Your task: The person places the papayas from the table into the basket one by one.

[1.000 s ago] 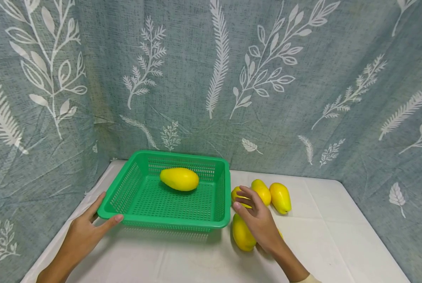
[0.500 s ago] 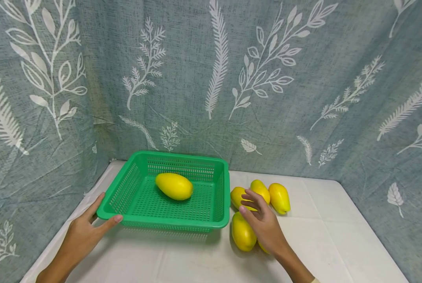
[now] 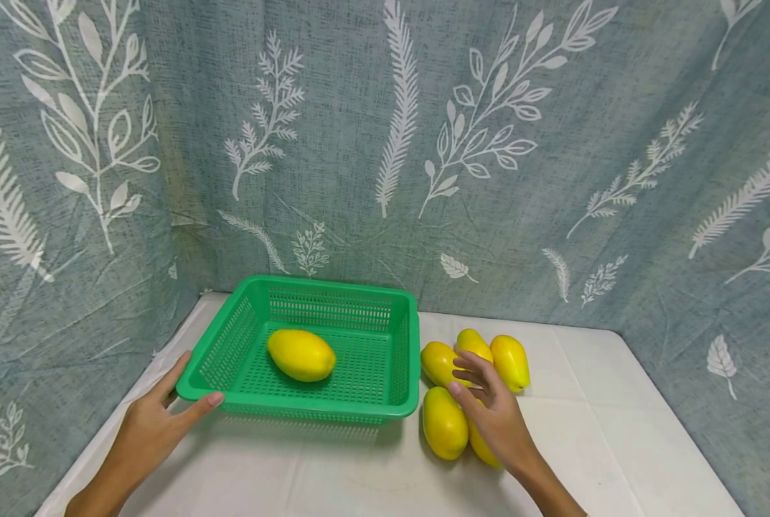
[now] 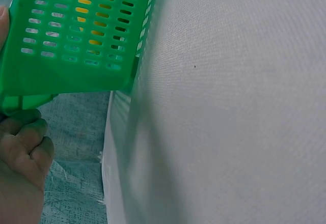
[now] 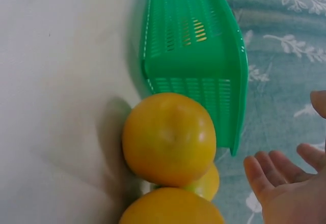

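I saw the green basket [image 3: 320, 412] rectangular, slotted, open-topped | inside, I saw one smooth yellow fruit [image 3: 301, 355] lying slantwise on its side, left of the basket's centre | right of the basket I counted five more: three back fruits [image 3: 510, 361] and two front fruits [image 3: 445, 425], yellow, rounded, partly overlapping in view

Blue-grey leaf-patterned curtains [image 3: 346, 143] around a white-covered table [image 3: 585, 416]

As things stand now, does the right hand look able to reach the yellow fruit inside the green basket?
Probably yes: the right hand holds nothing and the green basket is open above the yellow fruit, though the hand must pass over the right rim.
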`<state>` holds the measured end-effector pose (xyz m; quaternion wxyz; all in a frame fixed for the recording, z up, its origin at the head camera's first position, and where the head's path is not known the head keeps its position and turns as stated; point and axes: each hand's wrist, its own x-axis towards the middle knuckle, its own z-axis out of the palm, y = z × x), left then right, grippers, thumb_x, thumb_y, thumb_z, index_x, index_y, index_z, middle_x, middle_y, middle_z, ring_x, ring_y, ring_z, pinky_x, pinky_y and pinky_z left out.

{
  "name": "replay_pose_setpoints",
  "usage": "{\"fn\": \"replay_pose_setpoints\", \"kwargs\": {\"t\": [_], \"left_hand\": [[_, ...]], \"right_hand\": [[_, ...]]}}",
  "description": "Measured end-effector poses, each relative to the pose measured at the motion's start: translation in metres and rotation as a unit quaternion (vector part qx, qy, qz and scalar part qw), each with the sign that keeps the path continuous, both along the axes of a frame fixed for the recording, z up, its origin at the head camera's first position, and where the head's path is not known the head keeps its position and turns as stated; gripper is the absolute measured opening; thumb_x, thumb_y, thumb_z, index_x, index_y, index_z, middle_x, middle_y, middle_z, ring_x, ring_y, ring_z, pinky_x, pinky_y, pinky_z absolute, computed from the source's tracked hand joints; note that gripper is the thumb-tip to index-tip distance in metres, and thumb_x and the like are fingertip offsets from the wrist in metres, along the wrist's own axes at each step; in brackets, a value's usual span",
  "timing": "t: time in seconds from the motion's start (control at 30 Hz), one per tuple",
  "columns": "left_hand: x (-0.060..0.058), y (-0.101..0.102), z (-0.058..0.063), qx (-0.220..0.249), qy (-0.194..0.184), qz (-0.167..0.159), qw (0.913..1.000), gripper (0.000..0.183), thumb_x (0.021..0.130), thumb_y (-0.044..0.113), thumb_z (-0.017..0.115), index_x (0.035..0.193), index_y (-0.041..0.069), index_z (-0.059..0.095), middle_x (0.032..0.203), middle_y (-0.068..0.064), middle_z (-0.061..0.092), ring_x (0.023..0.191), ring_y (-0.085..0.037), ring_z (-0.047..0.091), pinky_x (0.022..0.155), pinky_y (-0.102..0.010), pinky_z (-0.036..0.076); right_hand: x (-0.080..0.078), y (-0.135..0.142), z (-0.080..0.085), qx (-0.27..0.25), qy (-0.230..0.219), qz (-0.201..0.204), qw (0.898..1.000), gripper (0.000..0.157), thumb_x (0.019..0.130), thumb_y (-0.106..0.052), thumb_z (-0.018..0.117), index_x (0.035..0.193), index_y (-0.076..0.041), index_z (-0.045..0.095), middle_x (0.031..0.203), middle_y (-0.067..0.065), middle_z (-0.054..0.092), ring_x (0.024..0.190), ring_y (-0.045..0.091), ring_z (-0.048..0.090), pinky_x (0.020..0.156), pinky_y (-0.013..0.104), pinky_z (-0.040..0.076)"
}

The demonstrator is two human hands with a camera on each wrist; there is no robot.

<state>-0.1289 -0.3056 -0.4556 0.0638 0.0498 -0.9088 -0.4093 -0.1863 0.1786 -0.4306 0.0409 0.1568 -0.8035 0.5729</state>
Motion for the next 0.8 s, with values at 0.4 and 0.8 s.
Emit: {"fn": "replay_pose_setpoints", "kwargs": {"t": [0.4,0.8], "left_hand": [[0.000,0.000,-0.001,0.000,0.001,0.001,1.0000,0.098,0.104,0.047,0.069,0.172,0.018,0.006,0.167,-0.038,0.023,0.138,-0.068,0.040,0.095,-0.066,0.053],[0.000,0.002,0.001,0.006,0.001,0.003,1.0000,0.098,0.104,0.046,0.069,0.172,0.017,0.005,0.166,-0.039,0.022,0.139,-0.069,0.039,0.098,-0.069,0.050]], "right_hand": [[0.001,0.012,-0.005,-0.004,0.000,-0.013,1.000,0.054,0.106,-0.021,0.068,0.156,-0.018,0.049,0.151,0.015,0.056,0.134,0.036,0.057,0.106,0.025,0.052],[0.007,0.023,-0.009,0.005,-0.029,-0.036,0.999,0.056,0.104,-0.022,0.071,0.155,-0.019,0.049,0.148,0.014,0.059,0.133,0.033,0.058,0.106,0.027,0.051]]}}
